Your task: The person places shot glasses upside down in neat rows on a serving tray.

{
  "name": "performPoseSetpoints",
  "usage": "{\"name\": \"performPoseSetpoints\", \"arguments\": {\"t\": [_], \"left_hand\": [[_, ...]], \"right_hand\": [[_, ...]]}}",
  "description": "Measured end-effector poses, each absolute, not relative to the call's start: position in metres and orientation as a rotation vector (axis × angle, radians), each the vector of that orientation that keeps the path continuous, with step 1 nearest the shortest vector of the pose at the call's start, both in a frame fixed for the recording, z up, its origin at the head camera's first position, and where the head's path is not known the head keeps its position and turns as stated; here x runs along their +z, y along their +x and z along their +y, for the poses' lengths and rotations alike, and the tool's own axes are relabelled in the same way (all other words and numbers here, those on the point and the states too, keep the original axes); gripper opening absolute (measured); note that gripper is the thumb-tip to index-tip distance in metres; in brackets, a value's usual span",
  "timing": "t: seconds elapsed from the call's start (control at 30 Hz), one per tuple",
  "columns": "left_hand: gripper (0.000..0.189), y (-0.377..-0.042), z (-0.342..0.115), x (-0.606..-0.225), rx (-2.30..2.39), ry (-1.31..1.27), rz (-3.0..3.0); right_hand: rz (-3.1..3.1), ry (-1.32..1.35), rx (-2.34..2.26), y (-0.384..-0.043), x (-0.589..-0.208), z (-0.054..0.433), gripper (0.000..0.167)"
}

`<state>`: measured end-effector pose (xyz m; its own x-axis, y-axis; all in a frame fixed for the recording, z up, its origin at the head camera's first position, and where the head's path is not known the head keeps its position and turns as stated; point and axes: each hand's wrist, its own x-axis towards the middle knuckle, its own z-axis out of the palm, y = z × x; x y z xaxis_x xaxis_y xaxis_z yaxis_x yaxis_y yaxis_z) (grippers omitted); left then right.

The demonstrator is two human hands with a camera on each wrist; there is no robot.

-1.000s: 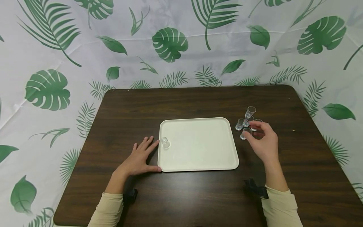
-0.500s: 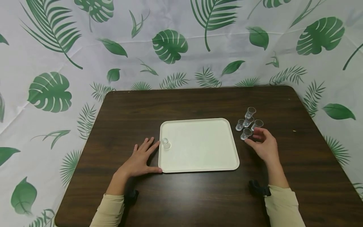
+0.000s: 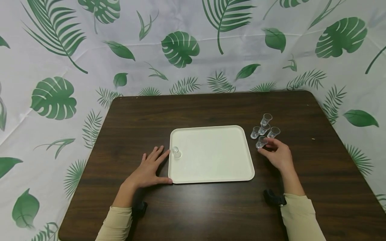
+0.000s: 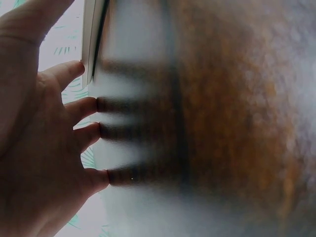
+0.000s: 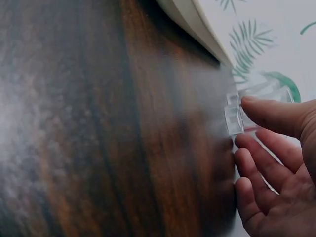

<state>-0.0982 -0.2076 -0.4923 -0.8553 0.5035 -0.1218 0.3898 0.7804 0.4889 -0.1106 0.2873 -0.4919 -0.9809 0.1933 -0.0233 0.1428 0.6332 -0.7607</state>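
Note:
A cream tray [image 3: 212, 154] lies on the brown table. My left hand [image 3: 146, 171] is spread at its left side, thumb and forefinger touching the tray's edge; in the left wrist view the other fingertips of this left hand [image 4: 49, 123] rest on the table. One clear shot glass [image 3: 176, 153] stands on the tray near the left rim, apparently upside down. Right of the tray, my right hand [image 3: 278, 155] pinches the nearest shot glass [image 3: 261, 143] of a cluster between thumb and forefinger. In the right wrist view, the thumb lies along this glass [image 5: 234, 116], whose base is near the table.
Several more clear shot glasses stand close behind the pinched one: a left one [image 3: 255, 132], a middle one [image 3: 264, 129], a right one [image 3: 273, 132] and a rear one [image 3: 266, 119]. A leaf-patterned cloth [image 3: 193, 77] hangs behind the table [image 3: 193, 207].
My right hand first drew back slightly from the cluster, then moved left against the nearest shot glass and now pinches it. The left hand keeps its place at the tray.

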Motion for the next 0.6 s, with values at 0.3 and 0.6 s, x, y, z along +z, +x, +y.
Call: {"name": "performPoseSetpoints", "arguments": {"t": [0.3, 0.6], "left_hand": [[0.112, -0.0972, -0.2069, -0.4908, 0.663, 0.692, 2.731], [0.113, -0.0974, -0.2073, -0.4913, 0.647, 0.682, 2.725]], "right_hand": [[-2.761, -0.260, 1.251, -0.1101, -0.4956, 0.2863, 0.042], [-2.720, -0.228, 1.248, -0.1107, -0.5002, 0.2869, 0.036]]}}
